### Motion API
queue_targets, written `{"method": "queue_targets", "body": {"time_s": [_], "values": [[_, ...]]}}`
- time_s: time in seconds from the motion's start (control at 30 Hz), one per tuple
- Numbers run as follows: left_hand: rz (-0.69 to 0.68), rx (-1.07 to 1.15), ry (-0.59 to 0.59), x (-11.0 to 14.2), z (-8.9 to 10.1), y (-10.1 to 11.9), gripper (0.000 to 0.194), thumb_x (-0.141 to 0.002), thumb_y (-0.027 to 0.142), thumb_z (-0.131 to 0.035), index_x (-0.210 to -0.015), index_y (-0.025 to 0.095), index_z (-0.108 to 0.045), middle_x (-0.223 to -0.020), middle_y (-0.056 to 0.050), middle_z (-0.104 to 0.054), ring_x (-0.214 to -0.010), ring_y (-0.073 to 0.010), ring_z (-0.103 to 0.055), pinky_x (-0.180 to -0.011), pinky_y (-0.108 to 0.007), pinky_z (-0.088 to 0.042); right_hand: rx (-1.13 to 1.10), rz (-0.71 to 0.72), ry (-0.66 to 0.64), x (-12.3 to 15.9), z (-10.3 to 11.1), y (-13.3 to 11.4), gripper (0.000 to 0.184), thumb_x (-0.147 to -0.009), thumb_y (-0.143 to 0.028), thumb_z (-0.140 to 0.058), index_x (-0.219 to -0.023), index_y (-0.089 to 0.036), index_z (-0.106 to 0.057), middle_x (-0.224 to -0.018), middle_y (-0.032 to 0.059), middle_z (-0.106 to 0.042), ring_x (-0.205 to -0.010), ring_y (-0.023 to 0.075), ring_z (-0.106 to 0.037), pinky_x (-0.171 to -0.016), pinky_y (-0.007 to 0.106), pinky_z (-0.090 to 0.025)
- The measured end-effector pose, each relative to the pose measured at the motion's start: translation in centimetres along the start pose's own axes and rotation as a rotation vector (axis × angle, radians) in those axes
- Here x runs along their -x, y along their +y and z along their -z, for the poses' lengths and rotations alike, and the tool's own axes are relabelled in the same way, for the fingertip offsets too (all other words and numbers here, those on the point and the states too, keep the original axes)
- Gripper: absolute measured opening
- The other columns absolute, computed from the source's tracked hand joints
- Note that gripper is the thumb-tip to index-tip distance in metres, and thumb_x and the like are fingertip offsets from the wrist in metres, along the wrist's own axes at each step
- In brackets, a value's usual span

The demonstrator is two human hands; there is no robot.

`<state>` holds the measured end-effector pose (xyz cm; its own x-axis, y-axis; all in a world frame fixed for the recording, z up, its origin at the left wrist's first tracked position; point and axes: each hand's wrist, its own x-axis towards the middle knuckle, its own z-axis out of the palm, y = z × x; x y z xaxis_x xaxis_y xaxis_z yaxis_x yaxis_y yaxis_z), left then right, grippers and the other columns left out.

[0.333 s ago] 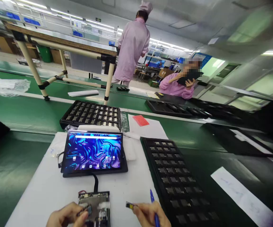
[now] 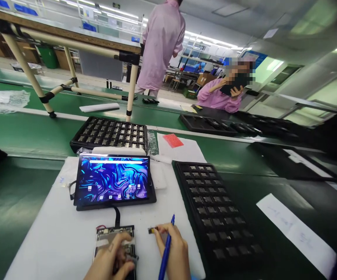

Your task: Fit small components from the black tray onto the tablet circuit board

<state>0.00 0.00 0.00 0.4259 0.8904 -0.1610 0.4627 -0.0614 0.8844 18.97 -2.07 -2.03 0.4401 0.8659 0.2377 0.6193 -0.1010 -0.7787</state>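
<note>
The tablet (image 2: 113,179) is lit and shows a home screen with a row of icons, and a black ribbon cable (image 2: 117,216) runs from its lower edge to the top of the open circuit board (image 2: 129,230), so that link looks to be made already. The board lies on the white sheet (image 2: 51,229) just below the tablet, partly hidden under the left hand (image 2: 110,256). That hand's fingers curl over the board, with a small dark piece near the thumb tip; whether they grip it or only rest by it, I cannot tell. The right hand (image 2: 174,245) is beside the board, its thumb and forefinger closed on a small module (image 2: 151,230) with a yellow patch, while a blue pen (image 2: 166,251) sits tucked across the same hand, pointing up and away. The module hangs apart from the board, joined to nothing that shows, so judged by how things lie, the screen is up and running but this part is not yet in place anywhere. Small parts sit in rows in the near tray (image 2: 188,198) to the right and the far tray (image 2: 76,146) behind the tablet; which of them are finished, the view does not tell
</note>
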Motion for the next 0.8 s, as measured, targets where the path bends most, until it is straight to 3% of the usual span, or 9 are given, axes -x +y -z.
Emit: {"method": "queue_targets", "body": {"time_s": [0.13,0.23,0.33,0.47,0.53,0.63,0.7,0.8], "values": [[-0.127,-0.262,-0.162,-0.6,-0.9,0.8,0.015,-0.074,0.01,-0.045,-0.082,0.023,-0.049,-0.068,0.004,-0.06,-0.059,-0.0136,-0.057,-0.057,-0.022,-0.043,0.074,0.051,-0.038,-0.2,0.8,0.1,0.015,-0.086,-0.027,-0.049,-0.088,-0.023,-0.064,-0.074,0.004,-0.066,-0.077,0.0242,-0.066,-0.07,0.036,-0.053],[-0.305,-0.422,-0.166,-1.4,-1.9,1.6,0.019,-0.08,0.008,-0.04,-0.08,0.022,-0.053,-0.072,0.001,-0.063,-0.065,-0.0166,-0.059,-0.058,-0.024,-0.044,0.017,0.039,0.009,-0.1,1.7,0.1,0.017,-0.085,-0.027,-0.053,-0.096,-0.022,-0.064,-0.077,0.0047,-0.068,-0.077,0.0235,-0.066,-0.072,0.035,-0.054],[-0.419,-0.487,-0.093,-2.1,-2.8,1.9,0.025,-0.082,0.006,-0.039,-0.085,0.023,-0.056,-0.072,0.001,-0.063,-0.067,-0.0187,-0.061,-0.06,-0.026,-0.048,-0.131,-0.04,0.056,0.5,2.5,0.2,0.021,-0.088,-0.034,-0.05,-0.086,-0.02,-0.065,-0.08,0.0068,-0.071,-0.079,0.023,-0.067,-0.073,0.033,-0.052],[-0.585,-0.69,0.182,-1.9,-2.7,1.7,0.032,-0.093,0.015,-0.028,-0.109,0.018,-0.055,-0.093,-0.008,-0.066,-0.08,-0.0225,-0.064,-0.069,-0.034,-0.052,-0.422,-0.156,0.159,1.5,2.4,0.6,0.036,-0.09,-0.05,-0.04,-0.096,-0.021,-0.061,-0.08,0.0042,-0.068,-0.071,0.0194,-0.064,-0.068,0.031,-0.051],[-0.662,-0.756,0.252,-1.3,-2.0,1.6,0.035,-0.097,0.021,-0.025,-0.113,0.015,-0.055,-0.101,-0.011,-0.066,-0.087,-0.0213,-0.063,-0.073,-0.032,-0.051,-0.564,-0.164,0.215,1.8,2.0,0.6,0.035,-0.088,-0.053,-0.044,-0.094,-0.022,-0.058,-0.08,0.0014,-0.062,-0.064,0.0165,-0.059,-0.061,0.029,-0.05],[-0.804,-0.789,0.221,-0.5,-1.1,1.5,0.039,-0.098,0.017,-0.024,-0.105,0.018,-0.062,-0.096,-0.002,-0.071,-0.086,-0.015,-0.065,-0.077,-0.025,-0.048,-0.665,-0.196,0.119,1.9,1.3,0.1,0.028,-0.091,-0.043,-0.045,-0.076,-0.022,-0.055,-0.078,-0.0004,-0.054,-0.064,0.0144,-0.058,-0.059,0.027,-0.05],[-0.935,-0.882,0.193,-0.1,-1.0,1.1,0.043,-0.098,0.014,-0.021,-0.102,0.019,-0.064,-0.096,0.002,-0.073,-0.086,-0.0132,-0.066,-0.075,-0.024,-0.048,-0.639,-0.203,0.025,2.1,1.0,-0.5,0.025,-0.089,-0.036,-0.051,-0.069,-0.021,-0.052,-0.079,-0.0003,-0.052,-0.065,0.0141,-0.058,-0.06,0.026,-0.05],[-1.045,-1.058,0.115,0.1,-1.4,0.4,0.047,-0.099,0.017,-0.018,-0.102,0.02,-0.065,-0.1,0.003,-0.072,-0.088,-0.0131,-0.067,-0.071,-0.025,-0.051,-0.571,-0.212,-0.022,2.3,0.4,-1.4,0.028,-0.082,-0.03,-0.06,-0.062,-0.021,-0.043,-0.066,-0.0044,-0.047,-0.052,0.0109,-0.053,-0.049,0.022,-0.046]]}}
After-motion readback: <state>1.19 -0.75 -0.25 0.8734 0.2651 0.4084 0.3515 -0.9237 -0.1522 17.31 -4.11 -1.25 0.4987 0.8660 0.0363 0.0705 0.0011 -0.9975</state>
